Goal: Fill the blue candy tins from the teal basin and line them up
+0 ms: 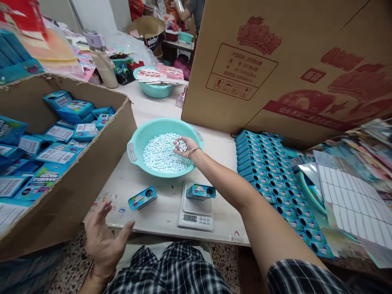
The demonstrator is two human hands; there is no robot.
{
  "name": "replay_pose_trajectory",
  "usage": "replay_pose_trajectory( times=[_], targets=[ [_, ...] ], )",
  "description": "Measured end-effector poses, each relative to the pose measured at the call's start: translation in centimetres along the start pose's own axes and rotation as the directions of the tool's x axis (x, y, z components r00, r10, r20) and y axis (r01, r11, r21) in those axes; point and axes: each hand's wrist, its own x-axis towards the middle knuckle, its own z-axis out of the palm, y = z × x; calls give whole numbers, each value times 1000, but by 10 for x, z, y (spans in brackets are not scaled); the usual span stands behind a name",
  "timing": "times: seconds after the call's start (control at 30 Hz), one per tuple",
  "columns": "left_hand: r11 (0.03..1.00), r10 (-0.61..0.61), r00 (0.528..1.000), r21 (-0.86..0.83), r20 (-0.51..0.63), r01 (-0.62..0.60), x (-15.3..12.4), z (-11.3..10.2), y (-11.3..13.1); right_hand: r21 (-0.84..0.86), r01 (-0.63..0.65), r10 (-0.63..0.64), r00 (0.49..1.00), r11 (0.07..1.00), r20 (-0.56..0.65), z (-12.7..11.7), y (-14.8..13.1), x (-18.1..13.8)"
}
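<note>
We hold our right hand [184, 147] palm up over the turquoise basin [139, 141], its fingers loosely cupped around a small heap of pale candies. The rest of the candies [162, 157] lie in the basin, on the white bench [165, 222]. Our left hand [105, 239] is empty, its fingers spread wide at the bench's near edge. Close by lies one blue candy box [142, 198] with a round hole; a second box [200, 191] rests on the digital scale [196, 208]. To our right, matching boxes stand in rows [272, 175] before a large carton [275, 61]; to our left, an open cardboard box [122, 139] holds more.
</note>
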Motion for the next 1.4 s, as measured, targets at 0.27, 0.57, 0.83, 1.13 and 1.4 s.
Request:
replay_pose_trajectory(
  times=[0.27,0.57,0.83,1.13,1.4],
  targets=[
    [978,210,843,-118,496,-174,0,43,62,-56,12,-11,1000,998,17,11,-14,-11],
    [946,322,627,-268,710,-182,27,158,92,224,237,-274,950,946,151,-32,-14,-133],
    [928,369,607,-313,704,-201,29,162,98,351,386,-401,916,853,-32,-73,33,-192],
    [936,350,576,-294,739,-191,36,151,96,303,538,-503,843,787,-192,-68,50,-208],
    [924,378,514,-279,770,-260,27,168,99,323,645,-523,757,692,-391,-60,69,-190]
  ],
)
